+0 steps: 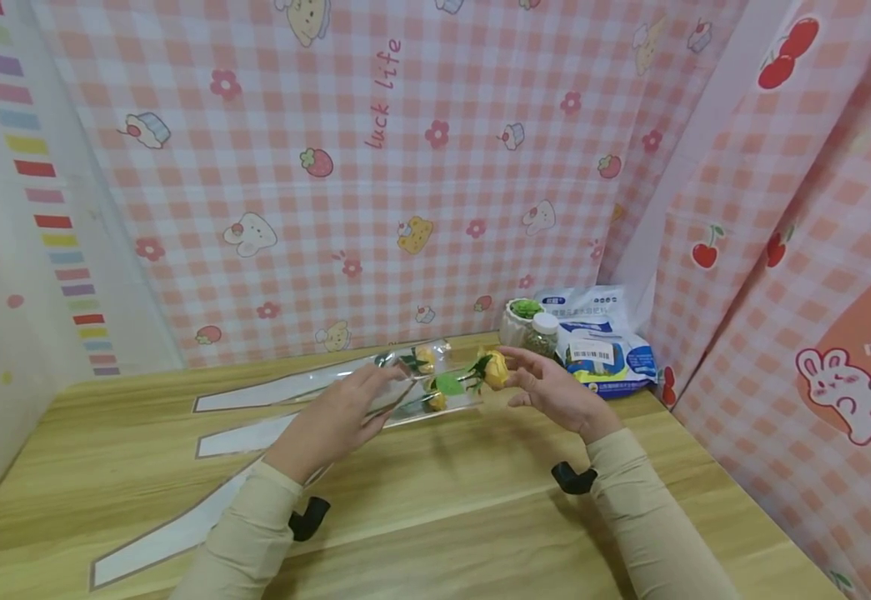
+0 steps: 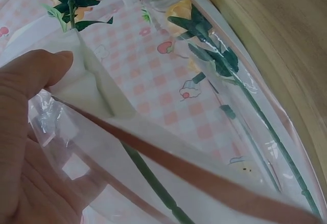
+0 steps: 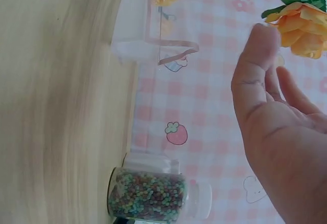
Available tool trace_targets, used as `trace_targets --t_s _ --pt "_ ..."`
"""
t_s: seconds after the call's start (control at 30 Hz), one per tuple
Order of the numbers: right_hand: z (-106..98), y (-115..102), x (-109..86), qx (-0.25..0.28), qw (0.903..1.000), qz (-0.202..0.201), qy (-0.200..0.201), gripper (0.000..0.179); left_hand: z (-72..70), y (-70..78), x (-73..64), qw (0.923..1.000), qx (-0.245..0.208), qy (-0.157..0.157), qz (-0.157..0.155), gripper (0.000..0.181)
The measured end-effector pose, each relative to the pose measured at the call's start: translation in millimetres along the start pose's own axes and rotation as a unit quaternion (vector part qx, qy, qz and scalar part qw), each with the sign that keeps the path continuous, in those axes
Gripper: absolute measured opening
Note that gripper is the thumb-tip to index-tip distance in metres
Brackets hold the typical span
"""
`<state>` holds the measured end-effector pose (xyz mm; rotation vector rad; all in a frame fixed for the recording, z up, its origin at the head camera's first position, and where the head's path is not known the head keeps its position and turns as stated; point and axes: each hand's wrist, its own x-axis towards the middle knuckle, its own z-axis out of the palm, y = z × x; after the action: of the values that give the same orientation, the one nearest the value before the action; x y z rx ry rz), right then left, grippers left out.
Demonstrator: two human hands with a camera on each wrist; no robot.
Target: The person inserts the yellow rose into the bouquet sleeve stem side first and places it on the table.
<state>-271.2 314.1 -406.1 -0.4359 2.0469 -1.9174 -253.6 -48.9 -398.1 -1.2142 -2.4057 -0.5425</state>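
My left hand (image 1: 336,419) pinches a clear flower sleeve (image 2: 76,70) with white and pinkish-brown edging between thumb and fingers. The green stem (image 2: 153,180) of a yellow artificial rose (image 1: 493,369) runs inside that sleeve, and its bloom sticks out of the top. Beside the bloom is my right hand (image 1: 551,390), its fingers loosely bent and the fingertips at the petals; whether they touch I cannot tell. Two more yellow roses, one upper (image 1: 425,360) and one lower (image 1: 437,402), lie in clear sleeves on the table behind the left hand.
At the back right stand a jar of coloured granules (image 1: 540,335), a white ribbed pot (image 1: 513,321) with green in it, and a blue-and-yellow bag (image 1: 608,362) before a silvery pouch (image 1: 608,304). Patterned cloth (image 1: 375,192) hangs behind the wooden table (image 1: 420,517).
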Motion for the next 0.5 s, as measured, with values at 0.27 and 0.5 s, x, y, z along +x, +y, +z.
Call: trace_targets --t_s 0.27,0.5 --pt "5.2 -4.5 0.4 -0.005 0.9999 -0.012 -0.003 0.060 1.5 -0.1 0.1 0.9999 0.000 0.005 0.012 0.057" --pt "10.2 -9.9 -2.0 -0.013 0.9994 -0.030 0.003 0.051 1.2 1.3 -0.5 0.9995 0.019 -0.023 -0.005 0.060"
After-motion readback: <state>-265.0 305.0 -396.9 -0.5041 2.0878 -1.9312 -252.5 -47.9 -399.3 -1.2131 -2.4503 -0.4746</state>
